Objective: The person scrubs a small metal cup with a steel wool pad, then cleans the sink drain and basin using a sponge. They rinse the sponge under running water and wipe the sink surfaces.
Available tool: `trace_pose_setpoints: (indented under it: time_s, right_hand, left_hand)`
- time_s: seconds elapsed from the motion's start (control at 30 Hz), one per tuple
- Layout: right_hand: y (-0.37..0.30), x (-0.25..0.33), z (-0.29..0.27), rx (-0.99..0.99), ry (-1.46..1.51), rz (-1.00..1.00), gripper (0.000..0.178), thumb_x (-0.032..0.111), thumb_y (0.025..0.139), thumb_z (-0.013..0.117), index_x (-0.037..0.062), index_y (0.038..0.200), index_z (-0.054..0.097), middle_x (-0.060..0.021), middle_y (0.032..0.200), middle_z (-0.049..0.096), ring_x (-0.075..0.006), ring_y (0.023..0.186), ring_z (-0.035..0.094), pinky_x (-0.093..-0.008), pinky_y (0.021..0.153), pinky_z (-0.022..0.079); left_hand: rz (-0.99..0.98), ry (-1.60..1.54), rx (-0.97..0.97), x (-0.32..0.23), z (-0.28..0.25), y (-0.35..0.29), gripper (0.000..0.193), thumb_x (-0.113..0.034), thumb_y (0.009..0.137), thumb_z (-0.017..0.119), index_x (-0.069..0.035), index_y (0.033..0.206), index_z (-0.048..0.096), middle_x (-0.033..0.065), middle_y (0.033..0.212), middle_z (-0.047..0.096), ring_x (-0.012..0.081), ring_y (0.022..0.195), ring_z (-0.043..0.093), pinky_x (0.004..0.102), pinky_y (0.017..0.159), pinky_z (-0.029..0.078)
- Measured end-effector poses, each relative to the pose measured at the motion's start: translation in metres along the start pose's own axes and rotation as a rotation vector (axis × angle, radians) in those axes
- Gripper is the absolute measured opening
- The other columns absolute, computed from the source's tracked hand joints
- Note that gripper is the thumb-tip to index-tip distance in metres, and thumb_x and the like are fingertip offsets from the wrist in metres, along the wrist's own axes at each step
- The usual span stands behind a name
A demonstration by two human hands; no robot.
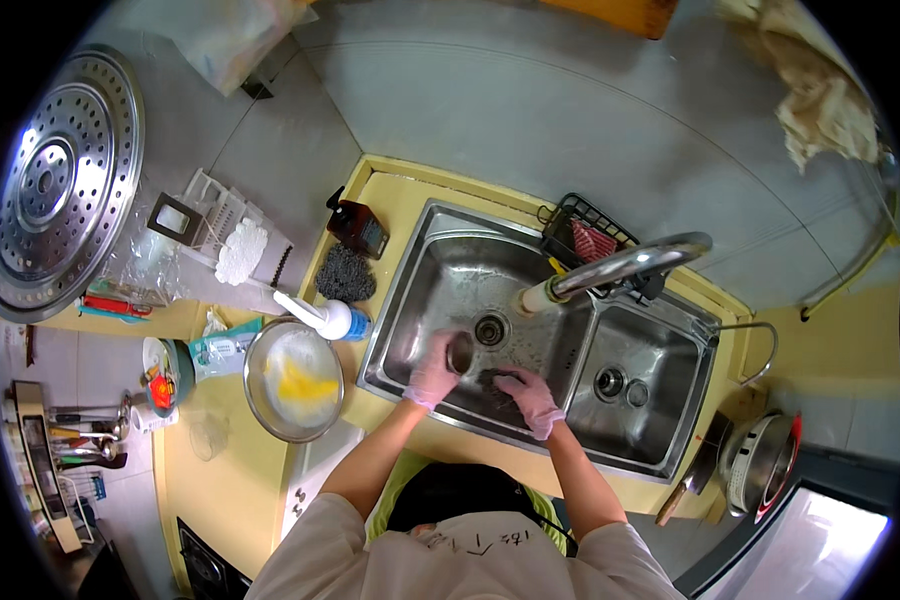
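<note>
Both of my hands wear thin pink gloves and are low over the large left basin of a steel sink (440, 262). My left hand (431, 376) is closed around a small round cup-like metal piece (459, 353), its opening toward the drain side. Too little of it shows to tell its exact kind. Just to the right, my right hand (532, 400) is closed on a dark wire scourer (494, 389), partly covered by the fingers. The scourer is close to the metal piece but apart from it. Above them is the basin's drain (491, 329).
A curved faucet (635, 264) reaches over the sink, beside a black wire caddy (578, 228). To the left are a metal bowl (257, 410) with suds and something yellow, a white-topped bottle (336, 319), a grey scourer (346, 274) and a brown bottle (358, 228). A cleaver (705, 460) lies right.
</note>
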State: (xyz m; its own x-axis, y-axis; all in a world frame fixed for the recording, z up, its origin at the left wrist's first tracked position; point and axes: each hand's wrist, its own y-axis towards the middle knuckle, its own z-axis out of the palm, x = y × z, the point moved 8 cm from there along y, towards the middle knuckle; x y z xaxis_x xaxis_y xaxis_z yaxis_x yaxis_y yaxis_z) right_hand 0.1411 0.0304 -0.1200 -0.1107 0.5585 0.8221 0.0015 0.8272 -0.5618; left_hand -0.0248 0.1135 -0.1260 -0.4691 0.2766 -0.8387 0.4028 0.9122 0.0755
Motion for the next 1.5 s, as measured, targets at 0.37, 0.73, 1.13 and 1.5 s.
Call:
trace_pose_setpoints:
  time_s: [0.37,0.73,1.13,1.5]
  right_hand:
    - [0.169,-0.249,0.034,-0.159,-1.119,0.025,0.043,0.021,0.084,0.058,0.0183,0.126,0.051,-0.0169,0.116,0.053,-0.0340,0.099,0.059,-0.0413,0.085,0.051]
    - [0.285,-0.107,-0.018,-0.459,-1.013,-0.328,0.051,0.004,0.079,0.055,0.0121,0.129,0.048,-0.0191,0.104,0.055,-0.0366,0.096,0.057,-0.0431,0.079,0.050]
    - [0.299,-0.080,0.054,-0.175,-1.111,-0.369,0.031,0.009,0.084,0.050,0.0089,0.114,0.056,-0.0173,0.099,0.059,-0.0329,0.089,0.059,-0.0431,0.076,0.051]
    - [0.299,-0.095,0.080,0.018,-1.407,-0.590,0.038,0.007,0.086,0.047,0.0105,0.123,0.054,-0.0150,0.101,0.060,-0.0302,0.094,0.059,-0.0404,0.082,0.049]
  left_hand:
    - [-0.276,0.368,0.061,0.093,-0.022,-0.010,0.077,-0.028,0.065,0.080,-0.002,0.126,0.041,0.0204,0.112,0.049,0.0400,0.105,0.052,0.0462,0.085,0.047]
    - [-0.316,0.559,0.176,0.085,-0.044,-0.035,0.082,-0.040,0.067,0.076,-0.005,0.133,0.041,0.0149,0.111,0.051,0.0346,0.084,0.062,0.0431,0.069,0.052]
    - [-0.263,0.553,0.181,0.080,-0.043,-0.033,0.080,-0.046,0.069,0.074,-0.008,0.132,0.043,0.0134,0.119,0.053,0.0352,0.077,0.063,0.0438,0.067,0.054]
    - [-0.195,0.578,0.133,0.083,-0.041,-0.034,0.084,-0.048,0.064,0.078,-0.009,0.131,0.045,0.0111,0.110,0.057,0.0342,0.075,0.063,0.0442,0.065,0.053]
